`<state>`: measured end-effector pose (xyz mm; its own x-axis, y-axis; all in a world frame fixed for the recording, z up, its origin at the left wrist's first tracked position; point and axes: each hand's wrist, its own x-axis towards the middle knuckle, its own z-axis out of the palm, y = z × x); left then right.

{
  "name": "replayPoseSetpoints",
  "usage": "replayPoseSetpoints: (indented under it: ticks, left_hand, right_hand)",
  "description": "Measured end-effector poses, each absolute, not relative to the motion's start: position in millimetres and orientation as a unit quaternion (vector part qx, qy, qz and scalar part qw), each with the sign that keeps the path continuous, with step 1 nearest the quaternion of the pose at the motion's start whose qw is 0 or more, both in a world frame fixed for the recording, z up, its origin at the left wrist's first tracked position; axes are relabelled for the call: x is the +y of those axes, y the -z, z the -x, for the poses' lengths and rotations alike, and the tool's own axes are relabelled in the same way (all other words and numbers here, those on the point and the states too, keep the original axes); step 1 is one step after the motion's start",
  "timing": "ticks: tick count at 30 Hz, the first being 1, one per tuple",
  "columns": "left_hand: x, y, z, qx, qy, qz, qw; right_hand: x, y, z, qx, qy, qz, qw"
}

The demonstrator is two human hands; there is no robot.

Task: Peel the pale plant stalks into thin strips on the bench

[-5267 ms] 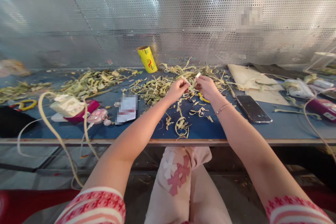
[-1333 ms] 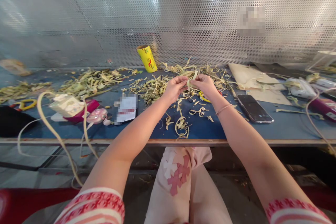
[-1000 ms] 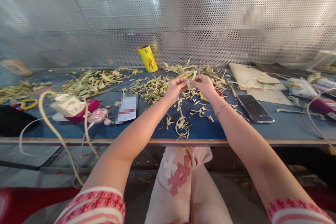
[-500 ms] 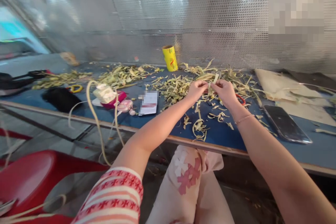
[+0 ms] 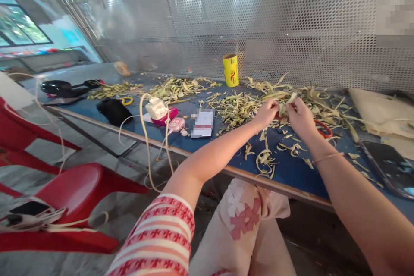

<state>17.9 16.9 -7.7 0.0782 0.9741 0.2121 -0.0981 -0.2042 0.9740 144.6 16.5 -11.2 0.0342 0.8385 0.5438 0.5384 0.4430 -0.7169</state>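
My left hand and my right hand meet over the blue table, both pinching one pale green leaf strip between their fingertips. Right behind them lies a heap of dried leaf strips. Short curled cuttings lie on the table just below my hands. Red-handled scissors lie beside my right wrist, partly hidden by it.
A yellow roll stands by the perforated metal wall. A phone lies at the right, a card, pink items and a black pouch at the left. Red chairs stand left of me.
My view has swung to the left, bringing the red chairs and a window into sight. Both hands have stayed together on the leaf strip over the same spot.
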Motion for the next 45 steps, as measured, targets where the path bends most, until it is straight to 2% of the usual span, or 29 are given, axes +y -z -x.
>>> replayPoseSetpoints:
  ticks: [3, 11, 18, 28, 36, 40, 45]
  left_hand:
    - [15, 7, -21, 0.349, -0.544, -0.487, 0.587]
    - [15, 12, -16, 0.281, -0.573, -0.449, 0.626]
    - [16, 10, -19, 0.367, -0.553, -0.535, 0.523]
    - [18, 15, -12, 0.399, -0.55, -0.624, 0.386]
    - [30, 22, -10, 0.439, -0.581, -0.61, 0.311]
    - [36, 25, -8, 0.436, -0.585, -0.617, 0.296]
    - [31, 23, -12, 0.383, -0.561, -0.65, 0.341]
  right_hand:
    - [18, 12, -145, -0.693, -0.104, 0.496, 0.513]
    - [25, 19, -143, -0.729, -0.124, 0.432, 0.517]
    - [16, 14, -142, -0.736, -0.114, 0.465, 0.478]
    - [8, 7, -143, -0.717, -0.1, 0.497, 0.478]
    - [8, 6, -139, -0.69, -0.154, 0.485, 0.516]
    - [16, 10, -141, -0.66, -0.21, 0.472, 0.545]
    - [25, 14, -150, -0.606, -0.242, 0.491, 0.577]
